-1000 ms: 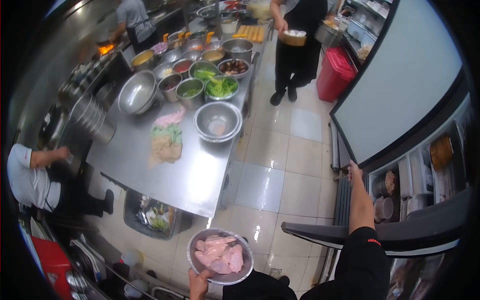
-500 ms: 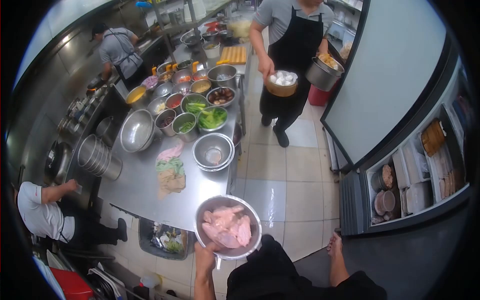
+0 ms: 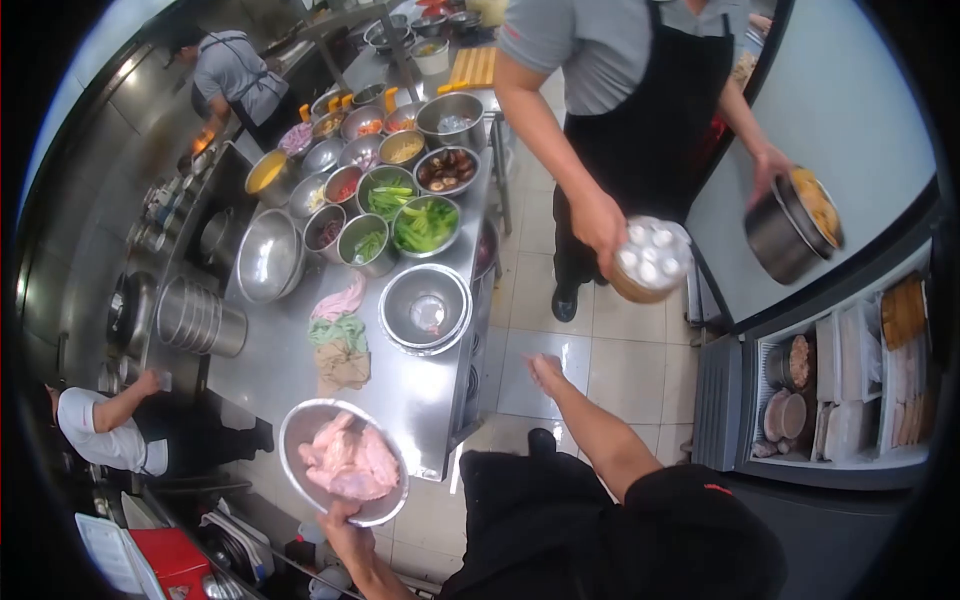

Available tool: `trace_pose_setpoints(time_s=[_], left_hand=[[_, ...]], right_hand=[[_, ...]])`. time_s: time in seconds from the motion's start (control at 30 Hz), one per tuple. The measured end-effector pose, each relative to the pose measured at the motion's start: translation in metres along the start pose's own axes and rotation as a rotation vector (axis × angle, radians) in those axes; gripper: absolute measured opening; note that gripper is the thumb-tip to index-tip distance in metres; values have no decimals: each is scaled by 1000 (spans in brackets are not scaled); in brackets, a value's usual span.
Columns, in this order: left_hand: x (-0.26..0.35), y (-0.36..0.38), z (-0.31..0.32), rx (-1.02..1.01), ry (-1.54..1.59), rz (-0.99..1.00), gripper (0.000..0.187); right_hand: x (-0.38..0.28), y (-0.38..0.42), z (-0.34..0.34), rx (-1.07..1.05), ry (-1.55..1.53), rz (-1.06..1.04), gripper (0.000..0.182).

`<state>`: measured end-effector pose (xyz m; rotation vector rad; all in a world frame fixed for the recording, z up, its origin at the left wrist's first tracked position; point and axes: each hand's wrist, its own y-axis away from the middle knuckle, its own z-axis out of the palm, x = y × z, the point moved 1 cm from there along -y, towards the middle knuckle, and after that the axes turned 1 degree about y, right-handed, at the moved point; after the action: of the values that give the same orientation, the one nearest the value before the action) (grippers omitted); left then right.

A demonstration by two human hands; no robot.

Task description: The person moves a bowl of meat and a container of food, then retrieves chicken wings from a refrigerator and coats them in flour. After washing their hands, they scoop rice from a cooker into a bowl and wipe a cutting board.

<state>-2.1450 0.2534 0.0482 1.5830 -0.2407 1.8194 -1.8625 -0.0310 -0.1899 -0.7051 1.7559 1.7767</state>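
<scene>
My left hand [image 3: 345, 522] grips the near rim of a steel bowl [image 3: 287, 462], which hangs by the front edge of the steel table. Raw chicken pieces [image 3: 348, 462] lie in the bowl. My right hand [image 3: 545, 374] is stretched forward over the tiled floor, away from the table, and holds nothing; its fingers are loosely bent and apart. Nested steel bowls [image 3: 428, 308] stand on the table corner between my hands. Crumpled cloths [image 3: 340, 340] lie left of them.
A co-worker [image 3: 640, 90] ahead carries a round container of white balls [image 3: 652, 258] and a metal pot [image 3: 782, 238] near the open fridge [image 3: 735, 400]. Ingredient bowls [image 3: 425, 228] crowd the table. Two other people [image 3: 110, 430] work at left. Stacked pots [image 3: 200, 315] stand on the table's left.
The bowl of chicken has moved left with my left hand. My right hand has come from beside the fridge to forward of me. The co-worker with the containers has come nearer, toward the fridge.
</scene>
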Motion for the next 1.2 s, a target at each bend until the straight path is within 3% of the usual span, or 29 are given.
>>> trace_pose_setpoints(time_s=[0.1,0.17,0.23,0.33,0.37,0.4,0.47,0.53,0.63,0.67,0.7,0.87,1.07,1.2], left_hand=[[-3,1,-23,135,-47,62,30],[10,4,15,233,11,95,33],[6,-8,22,283,43,102,44],[1,-45,38,246,-35,23,46],[3,-53,64,343,21,42,43],[0,-70,67,221,61,-5,43],[5,-97,105,225,59,-7,47],[15,-119,145,175,3,-48,50],[33,-149,220,-99,26,-42,49],[27,-162,235,-180,34,-83,47],[31,-166,259,-205,12,-102,45],[34,-186,347,-303,25,-259,42],[20,-229,461,-220,-12,-370,36],[4,-262,518,-181,11,-248,41]], right_hand=[[-21,-37,26,15,116,-125,22],[-38,-69,34,19,182,-185,22],[-69,-91,41,141,641,-161,24],[-100,-126,39,186,520,-45,25],[-111,-131,37,187,538,-40,25],[-131,-128,37,219,512,-21,24],[-156,-139,27,255,468,-3,24],[-171,-169,6,338,414,-13,36],[-221,-199,-29,315,498,-107,37],[-218,-249,-60,328,663,-295,39],[-247,-218,-64,325,611,-269,40],[-291,-252,-150,448,140,-84,27],[-319,-308,-219,482,-11,17,25],[-394,-358,-224,372,-132,-44,26]])
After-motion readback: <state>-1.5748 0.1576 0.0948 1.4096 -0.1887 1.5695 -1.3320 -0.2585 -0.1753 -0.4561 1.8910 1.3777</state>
